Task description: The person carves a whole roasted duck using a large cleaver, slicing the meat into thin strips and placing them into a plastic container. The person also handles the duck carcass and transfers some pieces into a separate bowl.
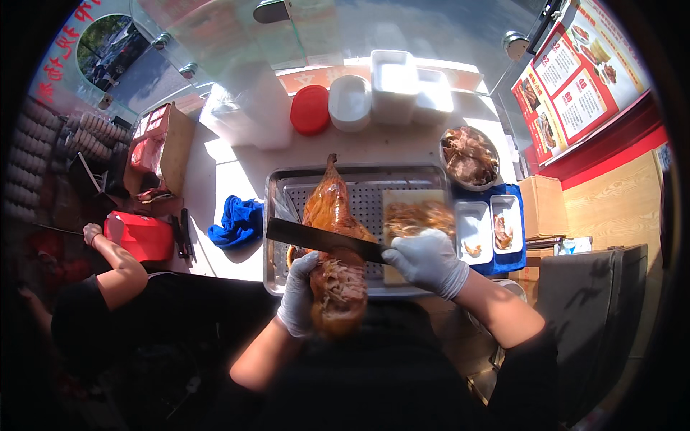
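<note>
A roast duck (335, 215) lies lengthwise over a perforated metal tray (361, 173), its neck towards the far edge. Pale meat shows on its near part, where skin has been cut away. My gloved left hand (299, 293) holds the duck's near left side. In my gloved right hand (428, 261) is the handle of a wide-bladed knife (323, 238); the blade lies across above the duck's middle, pointing left. Whether the edge touches the duck I cannot tell. Sliced duck meat (418, 216) rests on a cream cutting board (395, 275) at the tray's right side, partly behind my right hand.
A bowl of duck bones and scraps (470, 158) and two white trays (474, 210) with pieces stand right. A blue cloth (237, 222) lies left. Beyond are a red lid (310, 110) and white containers (393, 81). A co-worker's arm (121, 264) is at left, beside a red bag (139, 237).
</note>
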Demonstrator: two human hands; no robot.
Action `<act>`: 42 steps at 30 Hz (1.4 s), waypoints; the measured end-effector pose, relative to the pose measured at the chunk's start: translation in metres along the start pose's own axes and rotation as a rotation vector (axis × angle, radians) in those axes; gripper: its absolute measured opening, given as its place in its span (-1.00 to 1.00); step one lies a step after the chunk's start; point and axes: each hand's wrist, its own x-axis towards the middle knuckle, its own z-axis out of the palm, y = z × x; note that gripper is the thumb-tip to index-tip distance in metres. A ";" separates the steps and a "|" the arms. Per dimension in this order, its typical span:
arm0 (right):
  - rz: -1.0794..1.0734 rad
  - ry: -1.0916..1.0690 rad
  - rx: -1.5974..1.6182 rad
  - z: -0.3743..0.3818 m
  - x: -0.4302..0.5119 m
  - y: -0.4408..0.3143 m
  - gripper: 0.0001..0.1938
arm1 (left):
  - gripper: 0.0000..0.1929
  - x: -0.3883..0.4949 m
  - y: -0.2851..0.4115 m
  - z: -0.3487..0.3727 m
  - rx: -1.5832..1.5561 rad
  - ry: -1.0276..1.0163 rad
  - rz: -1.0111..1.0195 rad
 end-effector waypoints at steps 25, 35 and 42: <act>0.417 -0.182 0.038 0.023 -0.016 0.092 -0.48 | -0.33 0.023 -0.015 -0.057 0.126 0.173 0.200; 0.352 -0.092 -0.181 0.080 -0.016 0.102 -0.59 | -0.35 0.019 -0.019 -0.058 0.102 0.206 0.205; 0.480 -0.013 -0.289 0.092 -0.013 0.098 -0.49 | -0.42 0.020 -0.020 -0.053 0.042 0.213 0.155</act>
